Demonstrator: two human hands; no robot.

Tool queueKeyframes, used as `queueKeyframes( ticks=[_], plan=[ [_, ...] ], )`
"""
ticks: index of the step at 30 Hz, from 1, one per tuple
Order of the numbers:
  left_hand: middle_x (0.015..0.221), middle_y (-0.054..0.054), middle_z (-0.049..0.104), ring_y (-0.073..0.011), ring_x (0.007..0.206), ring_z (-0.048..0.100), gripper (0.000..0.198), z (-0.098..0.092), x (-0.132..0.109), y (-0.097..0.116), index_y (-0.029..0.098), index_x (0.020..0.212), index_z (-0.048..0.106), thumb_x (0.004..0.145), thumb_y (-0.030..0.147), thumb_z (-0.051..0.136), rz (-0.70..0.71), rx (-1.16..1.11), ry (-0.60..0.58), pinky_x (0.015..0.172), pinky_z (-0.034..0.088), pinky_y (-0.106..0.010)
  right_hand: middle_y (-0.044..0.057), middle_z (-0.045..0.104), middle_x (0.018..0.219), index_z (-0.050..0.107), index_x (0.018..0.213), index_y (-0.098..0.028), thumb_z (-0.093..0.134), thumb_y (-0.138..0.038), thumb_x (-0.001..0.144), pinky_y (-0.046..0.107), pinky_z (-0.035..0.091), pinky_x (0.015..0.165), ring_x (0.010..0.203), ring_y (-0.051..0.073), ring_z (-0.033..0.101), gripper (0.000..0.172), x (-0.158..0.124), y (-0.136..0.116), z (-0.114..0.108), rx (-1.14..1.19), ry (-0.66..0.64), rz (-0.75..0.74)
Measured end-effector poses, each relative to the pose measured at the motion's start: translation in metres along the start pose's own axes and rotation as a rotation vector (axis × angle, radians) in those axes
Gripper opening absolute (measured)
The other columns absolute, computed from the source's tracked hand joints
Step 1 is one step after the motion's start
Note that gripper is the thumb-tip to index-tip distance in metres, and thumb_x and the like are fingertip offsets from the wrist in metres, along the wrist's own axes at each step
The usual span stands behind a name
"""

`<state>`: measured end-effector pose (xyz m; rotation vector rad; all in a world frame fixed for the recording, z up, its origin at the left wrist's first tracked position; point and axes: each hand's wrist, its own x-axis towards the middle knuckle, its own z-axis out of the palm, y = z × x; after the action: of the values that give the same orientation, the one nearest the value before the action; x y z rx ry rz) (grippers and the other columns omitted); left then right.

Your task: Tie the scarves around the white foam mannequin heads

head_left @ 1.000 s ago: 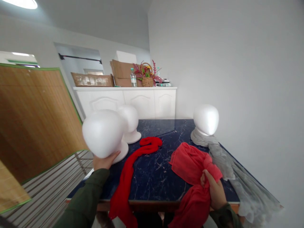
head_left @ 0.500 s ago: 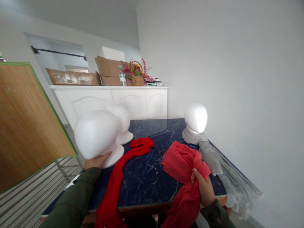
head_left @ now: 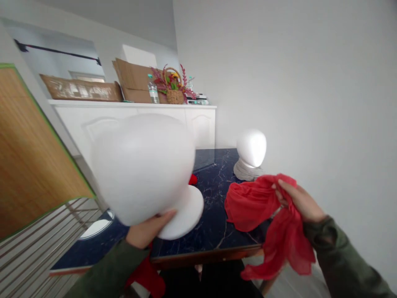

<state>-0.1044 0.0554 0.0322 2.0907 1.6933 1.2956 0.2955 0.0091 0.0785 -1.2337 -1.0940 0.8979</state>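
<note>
Foam head [head_left: 141, 169], red scarf [head_left: 266, 211] lifted higher.

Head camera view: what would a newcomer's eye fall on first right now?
The white foam mannequin head comes first, looming large at lower left, held up in the left hand. Next is the bright red scarf, gripped in the right hand at the right, above the edge of the dark blue marble table. Further back on that table stands a second foam head, with a grey scarf around its base.
</note>
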Motion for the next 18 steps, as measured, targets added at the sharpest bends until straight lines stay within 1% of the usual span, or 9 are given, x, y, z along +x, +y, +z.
queueKeyframes(
  ticks=[2, 5, 8, 9, 10, 12, 14, 16, 18],
  plan=[
    [0.108, -0.005, 0.063, -0.0272, 0.117, 0.046, 0.052, 0.031, -0.008, 0.023, 0.021, 0.108, 0.059, 0.064, 0.049, 0.058, 0.009, -0.043, -0.092, 0.104, 0.034, -0.037, -0.002, 0.052, 0.055, 0.059, 0.074, -0.016, 0.056, -0.051, 0.073, 0.020, 0.033, 0.045, 0.048, 0.009, 0.044, 0.036, 0.026, -0.037, -0.006, -0.224, -0.090, -0.062],
    [0.106, -0.006, 0.064, -0.0279, 0.115, 0.049, 0.053, 0.070, -0.013, 0.043, 0.019, 0.109, 0.059, 0.062, 0.044, 0.062, -0.002, -0.126, -0.142, 0.102, 0.036, -0.038, 0.002, 0.060, 0.066, 0.062, 0.072, -0.016, 0.055, -0.044, 0.075, 0.026, 0.042, 0.062, 0.061, 0.013, 0.053, 0.028, 0.068, -0.080, 0.005, -0.546, -0.270, -0.172],
    [0.104, -0.006, 0.065, -0.0264, 0.111, 0.052, 0.051, 0.098, -0.016, 0.053, 0.020, 0.110, 0.058, 0.063, 0.039, 0.064, -0.051, -0.267, -0.128, 0.101, 0.038, -0.038, 0.005, 0.064, 0.074, 0.064, 0.066, -0.017, 0.061, -0.035, 0.069, 0.034, 0.041, 0.080, 0.075, 0.019, 0.056, 0.019, 0.100, -0.106, 0.026, -0.878, -0.275, -0.281],
    [0.104, -0.006, 0.065, -0.0256, 0.109, 0.054, 0.051, 0.105, -0.019, 0.055, 0.020, 0.110, 0.057, 0.063, 0.037, 0.065, -0.082, -0.328, -0.119, 0.100, 0.039, -0.037, 0.005, 0.065, 0.077, 0.064, 0.067, -0.017, 0.063, -0.032, 0.066, 0.035, 0.039, 0.084, 0.080, 0.021, 0.056, 0.015, 0.108, -0.110, 0.032, -0.903, -0.253, -0.323],
    [0.105, -0.006, 0.065, -0.0250, 0.107, 0.055, 0.053, 0.112, -0.022, 0.056, 0.020, 0.111, 0.056, 0.062, 0.036, 0.066, -0.118, -0.393, -0.106, 0.099, 0.040, -0.037, 0.004, 0.065, 0.081, 0.065, 0.070, -0.017, 0.064, -0.029, 0.064, 0.035, 0.037, 0.087, 0.085, 0.022, 0.056, 0.014, 0.115, -0.111, 0.038, -0.850, -0.229, -0.362],
    [0.109, -0.008, 0.063, -0.0245, 0.104, 0.057, 0.060, 0.122, -0.031, 0.056, 0.018, 0.114, 0.052, 0.058, 0.035, 0.069, -0.182, -0.511, -0.073, 0.096, 0.043, -0.038, 0.003, 0.065, 0.085, 0.065, 0.076, -0.017, 0.062, -0.025, 0.063, 0.033, 0.036, 0.091, 0.089, 0.021, 0.055, 0.016, 0.124, -0.103, 0.047, -0.609, -0.182, -0.415],
    [0.112, -0.011, 0.061, -0.0250, 0.102, 0.057, 0.067, 0.127, -0.041, 0.052, 0.016, 0.117, 0.049, 0.056, 0.036, 0.071, -0.193, -0.577, -0.085, 0.095, 0.044, -0.041, 0.001, 0.063, 0.079, 0.063, 0.082, -0.016, 0.054, -0.023, 0.066, 0.032, 0.038, 0.087, 0.082, 0.018, 0.056, 0.020, 0.129, -0.081, 0.053, -0.384, -0.141, -0.406],
    [0.113, -0.014, 0.060, -0.0268, 0.105, 0.056, 0.071, 0.124, -0.048, 0.041, 0.012, 0.118, 0.047, 0.056, 0.036, 0.071, -0.132, -0.559, -0.154, 0.098, 0.040, -0.044, 0.000, 0.059, 0.064, 0.062, 0.081, -0.015, 0.048, -0.023, 0.069, 0.033, 0.043, 0.077, 0.067, 0.016, 0.055, 0.020, 0.130, -0.051, 0.059, -0.301, -0.139, -0.348],
    [0.118, -0.017, 0.055, -0.0295, 0.114, 0.049, 0.074, 0.112, -0.049, 0.024, 0.010, 0.121, 0.045, 0.056, 0.034, 0.071, -0.030, -0.478, -0.218, 0.103, 0.031, -0.046, -0.002, 0.054, 0.053, 0.061, 0.075, -0.015, 0.048, -0.022, 0.070, 0.033, 0.044, 0.069, 0.056, 0.016, 0.052, 0.016, 0.128, -0.020, 0.066, -0.280, -0.185, -0.291]
  ],
)
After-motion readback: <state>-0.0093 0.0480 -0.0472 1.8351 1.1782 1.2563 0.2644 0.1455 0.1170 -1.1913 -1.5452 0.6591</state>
